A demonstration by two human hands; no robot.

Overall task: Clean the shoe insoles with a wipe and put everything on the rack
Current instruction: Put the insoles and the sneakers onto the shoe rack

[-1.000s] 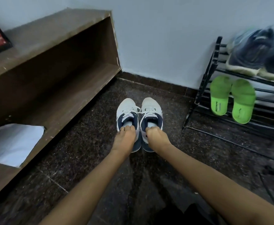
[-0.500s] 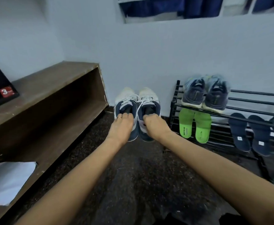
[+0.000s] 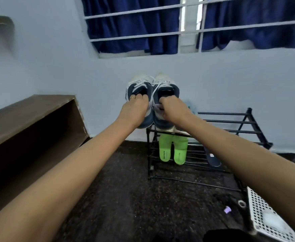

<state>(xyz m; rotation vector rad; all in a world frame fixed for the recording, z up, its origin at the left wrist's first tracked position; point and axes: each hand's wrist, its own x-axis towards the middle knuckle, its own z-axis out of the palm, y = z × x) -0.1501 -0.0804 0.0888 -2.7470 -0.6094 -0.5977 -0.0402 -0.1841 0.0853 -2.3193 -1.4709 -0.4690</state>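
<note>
I hold a pair of white and navy sneakers in the air above the left end of the black metal shoe rack [image 3: 227,122]. My left hand [image 3: 134,109] grips the heel of the left sneaker [image 3: 139,88], fingers hooked into its opening. My right hand [image 3: 171,109] grips the heel of the right sneaker [image 3: 166,89] the same way. Two green insoles [image 3: 173,151] lean on the rack's lower rails. A dark blue insole [image 3: 212,158] lies further right, partly hidden by my right arm. Another pair of shoes on the top tier is almost fully hidden behind my right hand.
A brown wooden bench shelf [image 3: 31,119] stands along the left wall. A white perforated basket [image 3: 272,220] sits at the bottom right beside the rack. A small purple item [image 3: 227,209] lies on the dark speckled floor. A barred window with blue curtains [image 3: 134,27] is above.
Both hands have lifted the sneakers off the floor and carried them up and right, over the rack's left end. My view has tilted up toward the window.
</note>
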